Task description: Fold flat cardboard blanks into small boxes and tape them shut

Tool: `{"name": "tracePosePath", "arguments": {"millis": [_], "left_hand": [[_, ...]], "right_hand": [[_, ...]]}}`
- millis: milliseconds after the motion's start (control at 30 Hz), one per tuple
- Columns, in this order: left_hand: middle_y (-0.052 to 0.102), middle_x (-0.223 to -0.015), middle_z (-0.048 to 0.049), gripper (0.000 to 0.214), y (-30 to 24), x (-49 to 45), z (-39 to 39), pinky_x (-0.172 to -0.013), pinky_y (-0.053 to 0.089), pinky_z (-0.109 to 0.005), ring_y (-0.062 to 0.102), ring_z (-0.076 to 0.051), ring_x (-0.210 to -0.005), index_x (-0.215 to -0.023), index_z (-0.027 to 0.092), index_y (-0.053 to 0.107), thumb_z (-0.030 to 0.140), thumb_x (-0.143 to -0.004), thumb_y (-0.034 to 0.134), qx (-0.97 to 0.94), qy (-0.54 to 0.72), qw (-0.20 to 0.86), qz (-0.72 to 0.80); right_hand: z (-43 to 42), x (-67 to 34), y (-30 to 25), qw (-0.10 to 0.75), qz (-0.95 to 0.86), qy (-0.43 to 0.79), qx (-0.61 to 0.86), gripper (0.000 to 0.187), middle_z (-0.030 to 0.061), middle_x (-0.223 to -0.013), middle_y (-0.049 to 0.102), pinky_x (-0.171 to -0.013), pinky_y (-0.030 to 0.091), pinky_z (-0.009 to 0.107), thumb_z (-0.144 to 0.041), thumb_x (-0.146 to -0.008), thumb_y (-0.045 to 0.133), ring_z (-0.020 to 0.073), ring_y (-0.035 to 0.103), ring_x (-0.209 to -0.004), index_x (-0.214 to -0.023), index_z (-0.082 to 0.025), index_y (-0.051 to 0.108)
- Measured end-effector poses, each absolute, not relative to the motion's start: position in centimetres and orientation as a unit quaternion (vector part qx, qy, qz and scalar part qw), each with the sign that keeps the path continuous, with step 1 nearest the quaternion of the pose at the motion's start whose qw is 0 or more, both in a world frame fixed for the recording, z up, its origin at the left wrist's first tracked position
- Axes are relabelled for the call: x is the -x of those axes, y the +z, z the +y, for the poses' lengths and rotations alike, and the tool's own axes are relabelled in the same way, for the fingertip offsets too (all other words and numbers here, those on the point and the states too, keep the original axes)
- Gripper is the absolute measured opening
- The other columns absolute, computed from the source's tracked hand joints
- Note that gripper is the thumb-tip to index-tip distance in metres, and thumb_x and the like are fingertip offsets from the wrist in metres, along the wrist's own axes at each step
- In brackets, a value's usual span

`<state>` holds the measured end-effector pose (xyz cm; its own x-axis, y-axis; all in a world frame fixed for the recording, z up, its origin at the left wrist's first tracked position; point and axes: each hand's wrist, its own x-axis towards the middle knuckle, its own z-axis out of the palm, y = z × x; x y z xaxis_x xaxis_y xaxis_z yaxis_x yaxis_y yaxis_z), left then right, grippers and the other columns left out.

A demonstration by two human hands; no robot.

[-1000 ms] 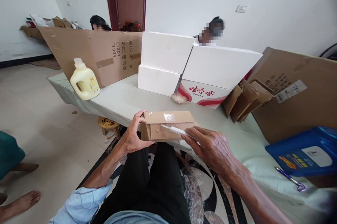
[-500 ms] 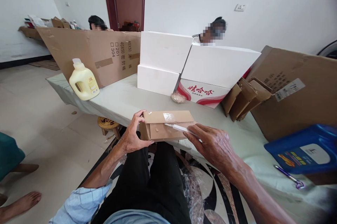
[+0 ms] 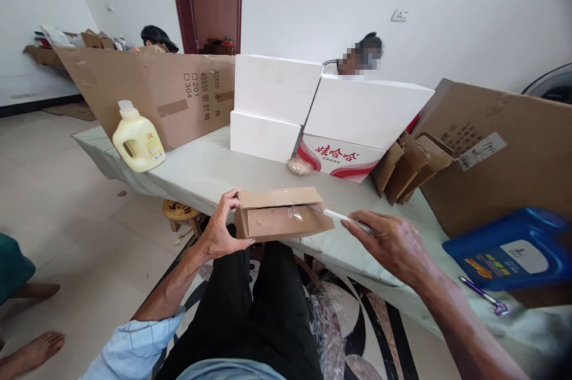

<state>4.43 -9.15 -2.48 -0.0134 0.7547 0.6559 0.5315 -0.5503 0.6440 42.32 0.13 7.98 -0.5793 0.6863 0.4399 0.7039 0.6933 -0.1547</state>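
A small brown cardboard box (image 3: 281, 213) lies at the near edge of the table (image 3: 210, 168). My left hand (image 3: 221, 228) grips its left end, fingers curled round it. My right hand (image 3: 388, 243) is closed on a thin white knife-like tool (image 3: 342, 217), whose tip points at the box's right end. The front flap of the box hangs slightly apart along the taped seam, with torn clear tape on it.
Behind stand white foam boxes (image 3: 277, 103), a red-and-white printed carton (image 3: 342, 159), a big cardboard sheet (image 3: 147, 88) and a yellow jug (image 3: 136, 139). Folded cartons (image 3: 413, 165), a large brown box (image 3: 500, 148), a blue container (image 3: 513, 252) and a purple pen (image 3: 482, 296) lie right. Two people sit behind.
My right hand drew the white tool rightward along the box's seam and off its right end. The tape is cut and the flap has come loose. My left hand stayed put.
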Motion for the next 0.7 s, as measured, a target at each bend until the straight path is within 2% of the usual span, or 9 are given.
{"name": "tracePosePath", "arguments": {"millis": [133,200,300,400,500,600,700], "left_hand": [[0.043,-0.166,-0.0218,0.08,-2.7,-3.7,-8.8,-0.117,0.053,-0.053,0.051,-0.039,-0.154,-0.138,0.025,0.048,0.025,-0.071,0.092,-0.696,0.529,0.107,0.474],[0.042,-0.168,-0.0218,0.081,-2.7,-3.3,-8.6,-0.117,0.053,-0.054,0.048,-0.041,-0.156,-0.138,0.025,0.049,0.025,-0.07,0.093,-0.7,0.516,0.108,0.482],[0.039,-0.17,-0.0213,0.084,-2.7,-2.7,-8.5,-0.122,0.049,-0.059,0.044,-0.042,-0.159,-0.143,0.025,0.05,0.025,-0.071,0.093,-0.707,0.498,0.115,0.489],[0.036,-0.171,-0.0211,0.095,-2.5,-2.2,-8.5,-0.126,0.045,-0.063,0.041,-0.043,-0.161,-0.153,0.027,0.046,0.027,-0.071,0.095,-0.719,0.481,0.118,0.489],[0.035,-0.172,-0.0203,0.101,-2.3,-1.8,-8.4,-0.126,0.045,-0.064,0.039,-0.044,-0.162,-0.159,0.028,0.043,0.033,-0.073,0.096,-0.726,0.466,0.123,0.491],[0.034,-0.174,-0.0194,0.102,-2.2,-1.5,-8.2,-0.125,0.047,-0.063,0.039,-0.044,-0.162,-0.16,0.029,0.044,0.043,-0.074,0.097,-0.725,0.458,0.13,0.499],[0.037,-0.173,-0.0185,0.099,-2.1,-1.4,-7.9,-0.12,0.051,-0.06,0.041,-0.045,-0.16,-0.158,0.03,0.047,0.05,-0.075,0.096,-0.721,0.464,0.128,0.499]], "right_hand": [[3.0,-46.0,4.4,0.303,-0.838,0.093,0.445,0.059,0.0041,-0.074,0.069,-0.06,0.041,0.032,-0.075,-0.105,0.052,0.0205,0.058,-0.063,-0.093,-0.022,0.076],[4.7,-47.3,1.0,0.315,-0.8,0.082,0.504,0.064,0.005,-0.071,0.067,-0.06,0.042,0.034,-0.08,-0.101,0.048,0.022,0.058,-0.062,-0.091,-0.022,0.074],[6.8,-48.4,-4.5,0.302,-0.762,0.045,0.571,0.069,0.0116,-0.074,0.071,-0.062,0.044,0.039,-0.085,-0.096,0.041,0.0283,0.062,-0.066,-0.082,-0.024,0.071],[8.2,-48.8,-8.1,0.321,-0.75,0.036,0.577,0.069,0.0159,-0.076,0.072,-0.065,0.048,0.043,-0.087,-0.091,0.041,0.0328,0.066,-0.072,-0.073,-0.026,0.066],[8.8,-48.4,-8.9,0.348,-0.759,0.051,0.548,0.069,0.0159,-0.079,0.074,-0.071,0.054,0.047,-0.088,-0.091,0.041,0.0335,0.068,-0.077,-0.072,-0.026,0.067],[8.9,-46.8,-7.4,0.386,-0.764,0.069,0.513,0.068,0.0154,-0.091,0.075,-0.074,0.059,0.046,-0.083,-0.098,0.041,0.0313,0.07,-0.083,-0.087,-0.024,0.073],[7.7,-43.5,-3.8,0.46,-0.772,0.068,0.434,0.048,0.0131,-0.102,0.075,-0.079,0.06,0.043,-0.064,-0.108,0.05,0.0286,0.071,-0.093,-0.104,-0.023,0.076]]}}
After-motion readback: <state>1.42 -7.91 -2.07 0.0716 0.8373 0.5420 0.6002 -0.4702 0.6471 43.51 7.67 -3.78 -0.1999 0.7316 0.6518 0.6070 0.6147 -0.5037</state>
